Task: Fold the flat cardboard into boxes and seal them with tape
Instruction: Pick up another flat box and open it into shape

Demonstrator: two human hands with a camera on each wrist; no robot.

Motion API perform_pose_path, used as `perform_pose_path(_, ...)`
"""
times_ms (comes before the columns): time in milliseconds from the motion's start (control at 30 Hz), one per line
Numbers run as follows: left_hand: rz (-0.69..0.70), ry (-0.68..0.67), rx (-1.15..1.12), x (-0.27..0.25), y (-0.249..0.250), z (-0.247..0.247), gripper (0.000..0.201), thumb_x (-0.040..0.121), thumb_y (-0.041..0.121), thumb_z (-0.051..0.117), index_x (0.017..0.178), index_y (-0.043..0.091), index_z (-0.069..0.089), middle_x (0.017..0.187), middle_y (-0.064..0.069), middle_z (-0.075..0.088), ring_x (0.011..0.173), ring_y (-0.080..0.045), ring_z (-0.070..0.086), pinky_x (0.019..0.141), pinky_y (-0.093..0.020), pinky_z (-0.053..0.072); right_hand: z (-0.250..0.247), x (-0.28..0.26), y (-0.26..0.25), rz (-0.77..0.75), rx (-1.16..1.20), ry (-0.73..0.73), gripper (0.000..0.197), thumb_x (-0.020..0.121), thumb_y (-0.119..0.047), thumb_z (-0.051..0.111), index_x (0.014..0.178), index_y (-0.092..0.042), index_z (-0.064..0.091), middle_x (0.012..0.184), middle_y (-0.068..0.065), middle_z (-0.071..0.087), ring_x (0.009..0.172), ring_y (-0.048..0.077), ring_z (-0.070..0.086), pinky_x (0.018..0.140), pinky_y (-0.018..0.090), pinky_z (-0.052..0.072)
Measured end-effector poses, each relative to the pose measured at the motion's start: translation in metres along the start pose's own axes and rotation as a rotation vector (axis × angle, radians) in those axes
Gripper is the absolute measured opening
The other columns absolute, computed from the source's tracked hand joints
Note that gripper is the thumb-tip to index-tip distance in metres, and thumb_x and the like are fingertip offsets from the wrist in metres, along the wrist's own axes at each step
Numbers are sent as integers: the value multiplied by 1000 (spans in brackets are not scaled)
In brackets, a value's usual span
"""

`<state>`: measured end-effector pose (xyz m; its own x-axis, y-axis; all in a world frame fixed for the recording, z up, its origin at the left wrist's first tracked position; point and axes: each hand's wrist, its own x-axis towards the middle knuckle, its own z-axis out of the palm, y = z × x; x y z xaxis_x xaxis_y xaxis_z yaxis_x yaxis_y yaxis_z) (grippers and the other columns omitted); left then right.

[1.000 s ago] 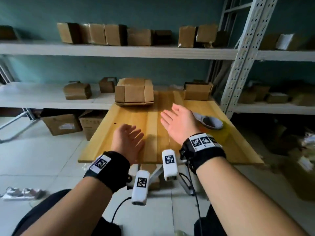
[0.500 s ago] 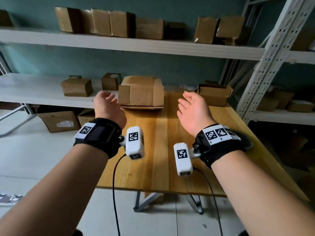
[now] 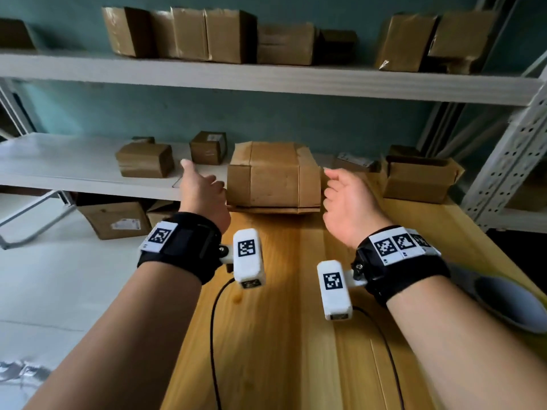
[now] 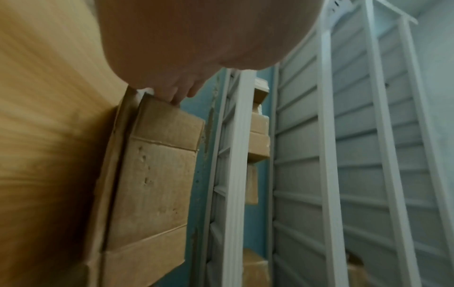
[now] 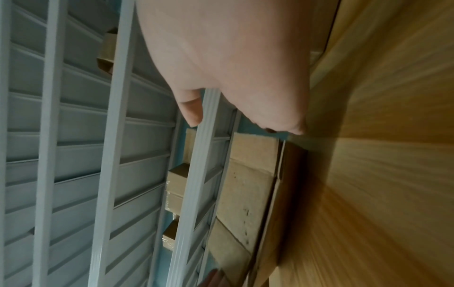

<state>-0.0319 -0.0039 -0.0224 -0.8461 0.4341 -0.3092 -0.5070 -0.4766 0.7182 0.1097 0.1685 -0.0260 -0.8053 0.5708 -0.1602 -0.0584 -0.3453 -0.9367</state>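
Reaching forward from mid-table, we brought our left hand (image 3: pixel 204 190) and right hand (image 3: pixel 344 202), loosely open and empty, beside the flat cardboard (image 3: pixel 273 176) at the table's (image 3: pixel 296 335) far end; we judged grasping imminent.

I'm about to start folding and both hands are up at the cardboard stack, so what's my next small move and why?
Probably close both hands on the top sheet and draw it toward you. The left hand already touches the stack of flat cardboard at its left end, the right hand flanks the right end, and bare table lies nearer you.
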Motion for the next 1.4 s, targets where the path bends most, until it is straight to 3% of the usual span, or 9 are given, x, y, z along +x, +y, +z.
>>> perform_pose_path(233, 215, 44, 322, 27, -13, -3, 73, 69, 55, 69, 132, 18, 70, 131, -4, 72, 124, -24, 66, 116, -46, 45, 13, -1, -1, -2, -129, 64, 48, 99, -31, 61, 143, -11, 58, 160, 15, 45, 149, 33, 41, 113, 42, 39)
perform_pose_path(333, 268, 56, 356, 12, -9, 0, 64, 72, 46, 70, 128, 16, 71, 127, -4, 71, 123, -22, 64, 112, -41, 47, 18, -5, -3, -33, -139, 128, 26, 97, -32, 64, 122, -28, 61, 152, -4, 48, 142, 17, 40, 110, 37, 29)
perform_pose_path(467, 326, 5, 328, -6, -5, 8, 46, 88, 40, 69, 125, 13, 69, 120, -4, 71, 121, -25, 66, 108, -41, 50, 19, -13, -8, -158, -181, 130, 46, 99, -31, 62, 144, -23, 55, 130, -13, 44, 123, 6, 37, 104, 34, 27)
perform_pose_path(667, 333, 18, 241, -47, -1, 15, 55, 70, 66, 77, 110, 31, 65, 127, 3, 66, 122, -18, 60, 111, -43, 43, 24, -48, -20, -313, -139, 132, 47, 87, -38, 69, 131, -24, 65, 135, -6, 63, 128, 12, 53, 116, 41, 38)
perform_pose_path(933, 312, -66, 194, -105, -36, -10, 30, 87, 39, 74, 108, 19, 77, 106, 2, 75, 89, -10, 67, 82, -25, 51, 7, -115, -13, -389, -28, 192, 40, 81, -41, 79, 115, -24, 68, 117, -2, 76, 116, 18, 68, 111, 48, 49)
perform_pose_path(1033, 277, -196, 204, -130, -58, -22, 29, 92, 29, 73, 112, 9, 74, 107, -7, 72, 99, -18, 66, 101, -37, 51, -7, -145, 4, -347, -69, 239, 54, 79, -52, 82, 125, -30, 64, 124, -5, 72, 117, 15, 66, 106, 41, 51)
perform_pose_path(1133, 286, -230, 222, -159, -70, -17, 12, 98, 21, 69, 102, 10, 69, 92, -5, 65, 86, -15, 61, 89, -34, 47, -19, -169, 15, -284, -110, 281, 80, 84, -58, 80, 149, -30, 42, 134, -7, 61, 117, 11, 60, 98, 28, 49)
perform_pose_path(1267, 326, -274, 283, -175, -78, -12, 8, 97, 15, 70, 91, 10, 68, 84, -3, 65, 75, -9, 60, 80, -27, 44, -16, -165, 26, -144, 227, 241, 130, 48, -59, 101, 155, -35, 30, 137, 4, 62, 122, 26, 65, 102, 49, 57)
perform_pose_path(1400, 308, -397, 461, -183, -80, -25, 18, 83, 31, 78, 85, 14, 74, 84, -5, 67, 82, -13, 64, 88, -32, 48, -21, -166, 33, -76, 357, 246, 73, 76, -26, 93, 133, -27, 48, 128, 14, 66, 115, 32, 69, 92, 52, 62)
